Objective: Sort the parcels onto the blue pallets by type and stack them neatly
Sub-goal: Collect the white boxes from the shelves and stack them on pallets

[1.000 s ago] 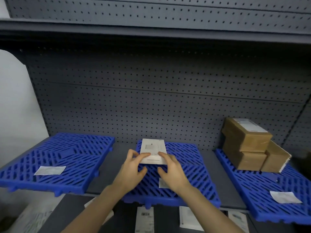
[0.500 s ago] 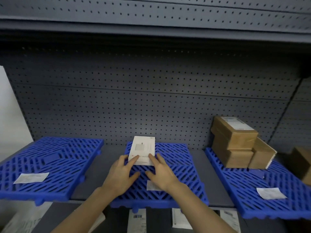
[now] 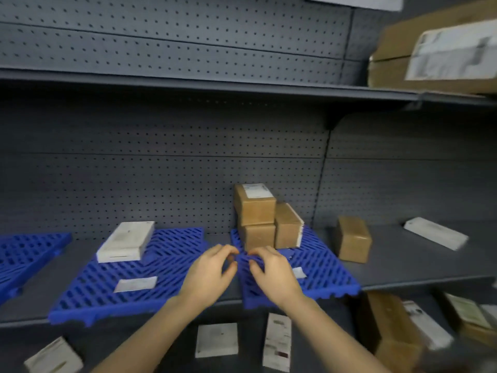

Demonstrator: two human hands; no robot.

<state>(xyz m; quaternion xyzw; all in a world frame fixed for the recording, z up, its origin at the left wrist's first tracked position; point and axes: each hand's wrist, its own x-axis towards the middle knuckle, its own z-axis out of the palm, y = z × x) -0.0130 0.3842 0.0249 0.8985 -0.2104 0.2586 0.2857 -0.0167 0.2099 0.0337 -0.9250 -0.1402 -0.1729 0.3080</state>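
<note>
A flat white box (image 3: 126, 242) lies on the back left corner of the middle blue pallet (image 3: 172, 267). On the right blue pallet (image 3: 322, 273) stand three brown cardboard parcels (image 3: 258, 219), two stacked and one beside them. My left hand (image 3: 211, 273) and my right hand (image 3: 271, 270) hover close together over the gap between these two pallets, fingers curled and apart, holding nothing. A loose brown parcel (image 3: 353, 239) and a flat white box (image 3: 435, 236) lie on the bare shelf to the right. A third blue pallet (image 3: 24, 254) shows at the left edge.
White paper labels (image 3: 135, 284) lie on the pallets. The lower shelf holds several white boxes (image 3: 216, 340) and brown parcels (image 3: 398, 335). A large brown parcel (image 3: 435, 52) sits on the upper shelf at right. Grey pegboard backs the shelving.
Both hands let go of the white box, which stays on the middle pallet, and moved right toward the gap between pallets. The view swung to the right.
</note>
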